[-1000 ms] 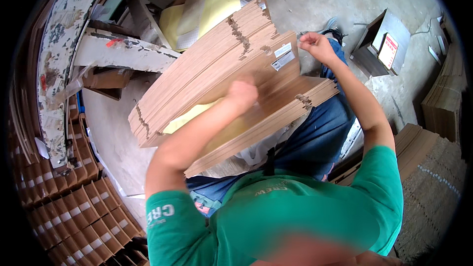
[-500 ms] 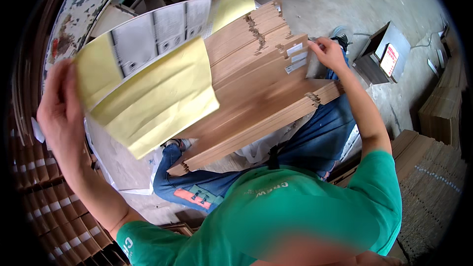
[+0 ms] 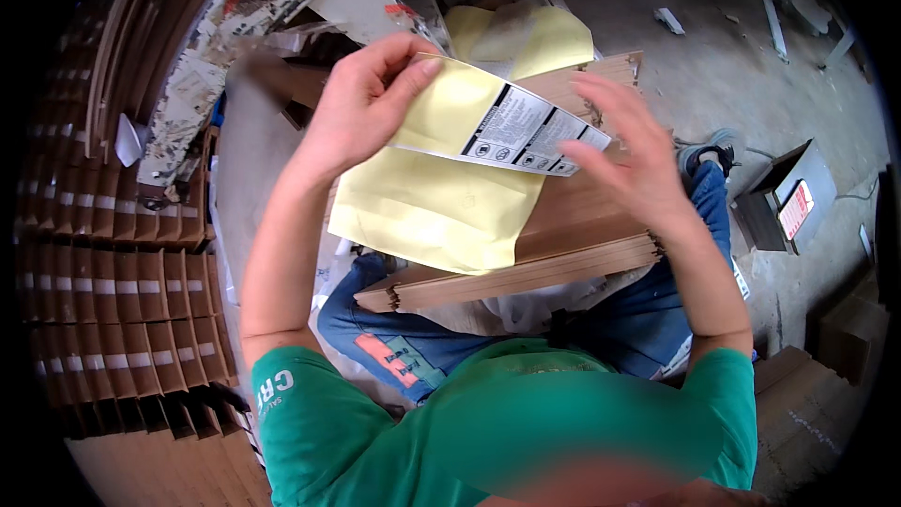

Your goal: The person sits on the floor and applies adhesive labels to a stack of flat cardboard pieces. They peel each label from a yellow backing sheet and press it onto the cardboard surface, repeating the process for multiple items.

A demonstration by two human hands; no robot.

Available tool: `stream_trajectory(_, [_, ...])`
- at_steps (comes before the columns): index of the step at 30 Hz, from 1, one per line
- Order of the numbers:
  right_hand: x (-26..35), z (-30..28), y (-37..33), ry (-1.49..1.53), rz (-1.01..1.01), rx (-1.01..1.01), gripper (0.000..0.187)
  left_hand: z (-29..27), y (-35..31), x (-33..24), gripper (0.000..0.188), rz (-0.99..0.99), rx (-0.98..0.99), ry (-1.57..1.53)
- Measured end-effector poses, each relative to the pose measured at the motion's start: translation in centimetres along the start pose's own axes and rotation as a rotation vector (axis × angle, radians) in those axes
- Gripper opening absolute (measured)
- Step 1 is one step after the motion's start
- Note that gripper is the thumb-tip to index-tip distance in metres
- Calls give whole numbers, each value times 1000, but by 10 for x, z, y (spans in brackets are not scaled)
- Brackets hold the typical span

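Note:
A yellow backing sheet (image 3: 436, 211) with a strip of white and black printed labels (image 3: 521, 131) is held up in front of me. My left hand (image 3: 366, 108) pinches its upper left corner between thumb and fingers. My right hand (image 3: 638, 155) is at the right end of the label strip, thumb and fingers spread; whether the thumb touches the strip I cannot tell. Below the sheet, folded brown cardboard pieces (image 3: 526, 284) with notched ends lie across my lap, partly hidden by the sheet.
Behind the cardboard lies another yellow sheet (image 3: 554, 42). A dark box-shaped block with a red and white label (image 3: 796, 209) stands on the floor at right. Cardboard partitions (image 3: 122, 272) fill the left side, and a paint-stained board (image 3: 202, 84) stands at upper left.
My left hand has brought the yellow sheet rightward and turned it. My right hand has let go of the cardboard's right end and moved to the label strip, fingers opening.

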State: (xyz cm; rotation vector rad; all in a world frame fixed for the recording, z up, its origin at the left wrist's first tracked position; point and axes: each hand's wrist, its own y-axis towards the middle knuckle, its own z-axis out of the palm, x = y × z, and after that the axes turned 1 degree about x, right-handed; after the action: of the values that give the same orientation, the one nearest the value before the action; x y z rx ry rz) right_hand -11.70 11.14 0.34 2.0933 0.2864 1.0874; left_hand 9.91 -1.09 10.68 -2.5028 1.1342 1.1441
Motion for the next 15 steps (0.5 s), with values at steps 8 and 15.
stream_trajectory(8, [-13, 57, 20, 248, -11, -104, 13, 12, 13, -20, 24, 507, -189, 792])
stream_trajectory(15, [-20, 52, 25, 125, -98, -56, 17, 19, 37, -7, 13, 372, 288, 719])
